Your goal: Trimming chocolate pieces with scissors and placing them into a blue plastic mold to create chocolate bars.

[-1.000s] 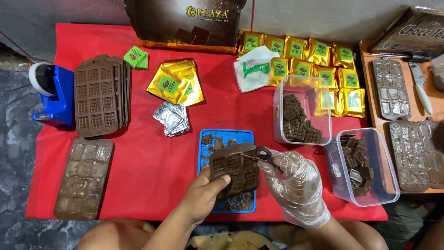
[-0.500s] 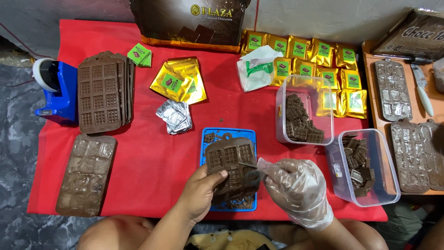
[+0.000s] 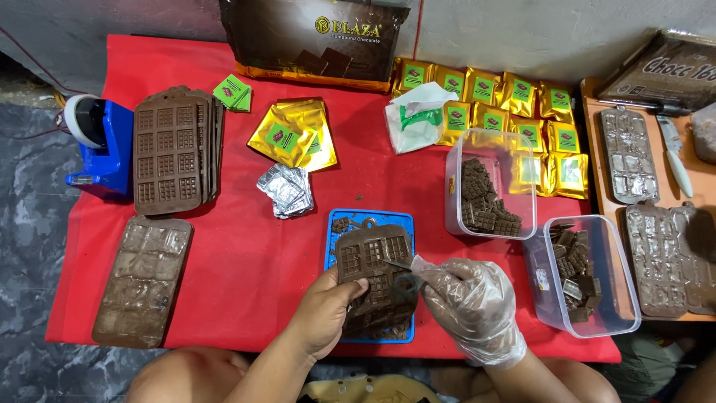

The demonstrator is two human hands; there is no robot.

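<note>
I hold a brown chocolate mould (image 3: 373,261) over the blue tray (image 3: 339,254), at the near edge of the red-covered table (image 3: 246,269). My left hand (image 3: 328,310) is bare; its fingers (image 3: 350,286) are closed on the mould's near left edge, thumb on top. My right hand (image 3: 473,306) wears a clear plastic glove; its fingers (image 3: 432,270) are pinched shut on a small metal tool (image 3: 399,263), whose tip touches the mould's right side. Loose chocolate pieces lie on the tray beyond and beneath the mould.

Just right of my gloved fingers stands a clear plastic tub (image 3: 597,298) holding chocolate blocks. Beyond it, a second clear tub (image 3: 488,160) holds more blocks, stacked at its near end. Past that tub lie rows of gold packets (image 3: 522,93) with green labels, and a white and green bag (image 3: 418,116).

Beyond my left fingers lies a pile of silver foil wrappers (image 3: 287,190), then loose gold packets (image 3: 294,134). Further left stands a stack of brown moulds (image 3: 171,153), with one filled mould (image 3: 142,280) flat near the table's front. A blue tape dispenser (image 3: 101,142) sits at the far left edge. At the far right, an orange tray (image 3: 597,168) carries clear filled moulds (image 3: 626,153) and a knife (image 3: 675,157).
</note>
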